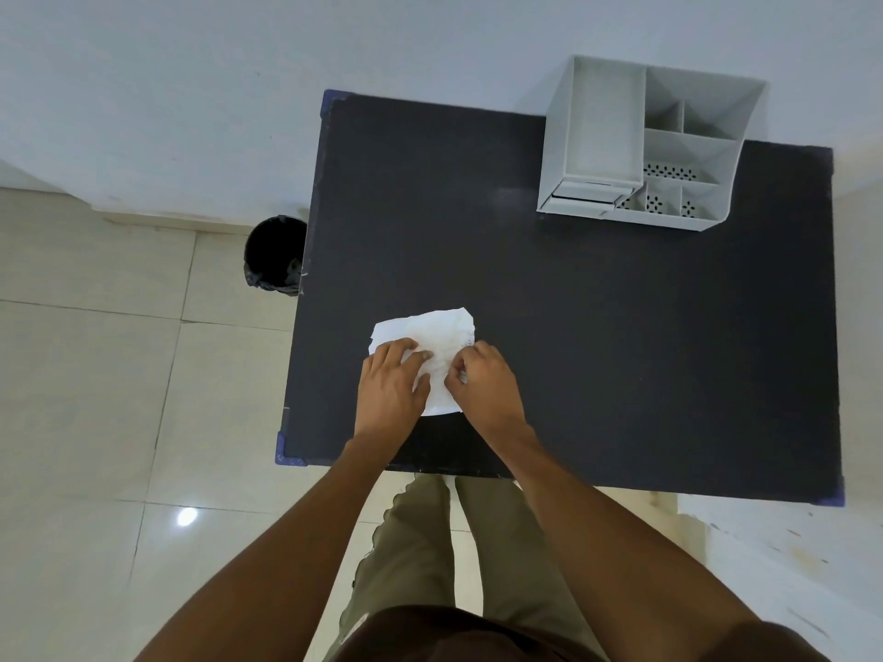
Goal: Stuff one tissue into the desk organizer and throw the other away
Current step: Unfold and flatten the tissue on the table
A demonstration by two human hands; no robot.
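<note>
A white crumpled tissue point(432, 334) lies flat on the dark table point(621, 336), near its front left. My left hand point(393, 387) rests on the tissue's left part, fingers spread and pressing down. My right hand point(482, 382) pinches the tissue's right side with curled fingers. Whether one sheet or two lie there I cannot tell. The grey desk organizer point(645, 145) stands at the table's far right, its several compartments showing nothing inside. A black trash bin point(274, 253) sits on the floor beside the table's left edge.
The table stands against a white wall, with blue guards on its corners point(289, 451). Light floor tiles point(95, 375) spread to the left. My legs are under the front edge.
</note>
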